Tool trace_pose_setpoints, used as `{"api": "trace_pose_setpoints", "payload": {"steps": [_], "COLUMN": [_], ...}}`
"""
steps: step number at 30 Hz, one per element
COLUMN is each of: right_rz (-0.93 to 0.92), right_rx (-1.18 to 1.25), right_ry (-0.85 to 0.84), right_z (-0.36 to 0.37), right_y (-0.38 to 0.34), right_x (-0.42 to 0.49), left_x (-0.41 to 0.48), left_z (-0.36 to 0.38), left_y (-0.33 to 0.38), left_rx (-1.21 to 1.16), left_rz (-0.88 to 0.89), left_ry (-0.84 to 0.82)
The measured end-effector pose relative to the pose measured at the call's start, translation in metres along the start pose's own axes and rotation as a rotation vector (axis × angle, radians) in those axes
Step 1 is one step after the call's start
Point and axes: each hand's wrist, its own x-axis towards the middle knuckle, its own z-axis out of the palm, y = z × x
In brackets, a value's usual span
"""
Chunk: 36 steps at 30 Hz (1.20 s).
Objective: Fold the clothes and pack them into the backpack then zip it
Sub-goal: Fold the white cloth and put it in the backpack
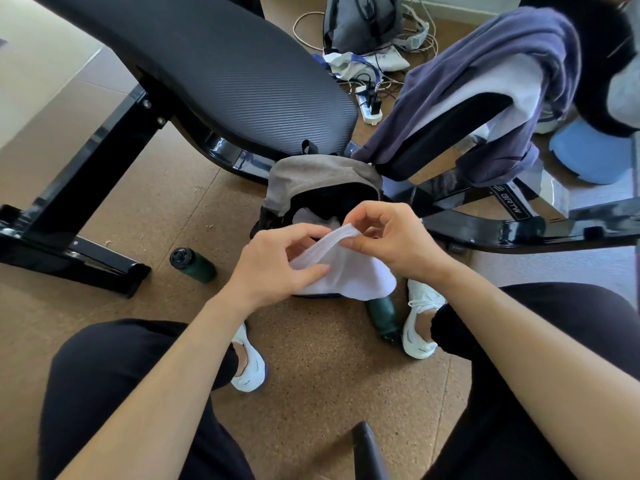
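white cloth (343, 271) sits pinched between both hands just in front of the open backpack (311, 181): left hand (277, 268) grips its side, right hand (391, 237) nips the top edge. purple garment (485, 74) hangs beyond the backpack.

A grey backpack (313, 178) stands upright on the cork floor, its main compartment unzipped and gaping, with pale fabric visible inside the dark interior. Just in front of the backpack's opening, a small white garment (343, 268) is held in the air, bunched and partly folded, its upper edge pinched up into a ridge. Behind and to the right of the backpack, a dark purple garment (485, 74) with a white one beneath it (512, 84) hangs unfolded.
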Motion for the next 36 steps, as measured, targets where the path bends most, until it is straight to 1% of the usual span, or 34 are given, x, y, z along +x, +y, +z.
{"api": "trace_pose_setpoints", "payload": {"steps": [3,7,11,15,17,21,25,30,32,33,36], "right_rz": [-0.001,0.0,0.075,0.102,0.116,0.144,0.222,0.367,0.439,0.485,0.577], "right_rx": [0.004,0.025,0.053,-0.117,-0.159,-0.26,-0.336,-0.388,-0.336,-0.252,0.189], "right_ry": [-0.015,-0.03,-0.147,-0.249,-0.28,-0.324,-0.339,-0.35,-0.308,-0.253,-0.012], "right_z": [0.01,0.01,0.006,0.015,0.019,0.023,0.022,0.017,0.012,0.009,-0.001], "right_y": [0.001,0.003,0.006,0.021,0.028,0.043,0.064,0.087,0.093,0.095,0.091], "right_x": [0.002,0.003,0.003,0.005,0.005,0.003,0.0,-0.004,-0.004,-0.003,0.002], "left_x": [0.002,0.004,0.0,-0.001,-0.002,-0.009,-0.015,-0.02,-0.021,-0.021,-0.023], "left_z": [0.016,0.021,0.011,-0.008,-0.02,-0.043,-0.056,-0.062,-0.062,-0.062,-0.061], "left_y": [0.003,0.001,0.006,0.003,0.0,-0.004,-0.016,-0.034,-0.041,-0.045,-0.058], "left_rx": [0.043,0.053,0.036,0.022,0.006,-0.103,-0.076,-0.083,-0.088,-0.102,-0.166], "left_rz": [-0.025,0.032,0.084,0.124,0.111,0.084,0.011,-0.097,-0.18,-0.239,-0.415], "left_ry": [0.031,0.1,0.09,0.049,0.076,0.159,0.253,0.346,0.399,0.439,0.562]}}
